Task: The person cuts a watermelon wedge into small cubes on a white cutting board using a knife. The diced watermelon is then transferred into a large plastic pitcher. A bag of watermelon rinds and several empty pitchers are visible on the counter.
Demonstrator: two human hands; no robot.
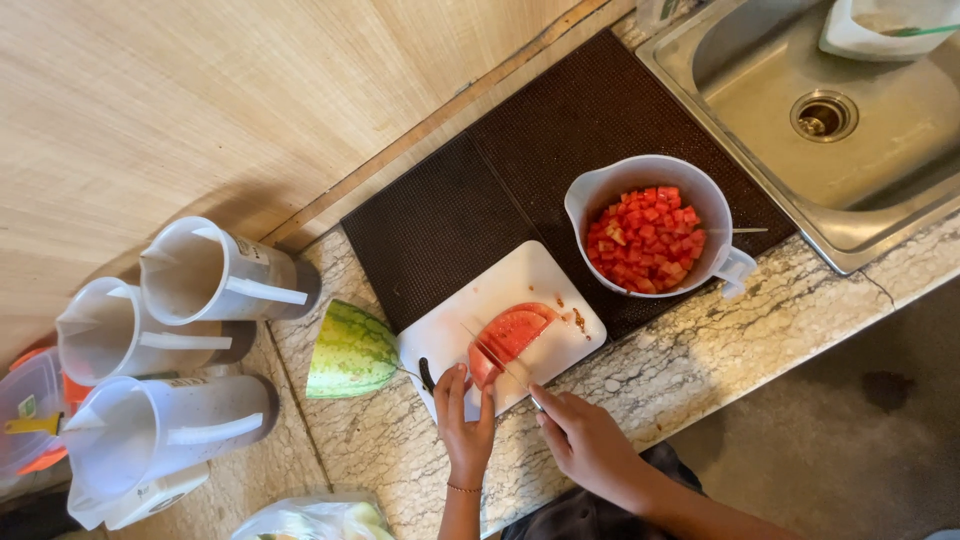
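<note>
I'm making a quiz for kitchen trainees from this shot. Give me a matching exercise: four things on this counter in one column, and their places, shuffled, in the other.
Things:
1. watermelon slices
2. watermelon cubes
3. watermelon rind piece
4. knife

Places:
A. in the white jug on the dark mat
B. held in the right hand
C. on the white cutting board, steadied by the left hand
D. on the stone counter, left of the board

Pairs: 1-C, 2-A, 3-D, 4-B
</note>
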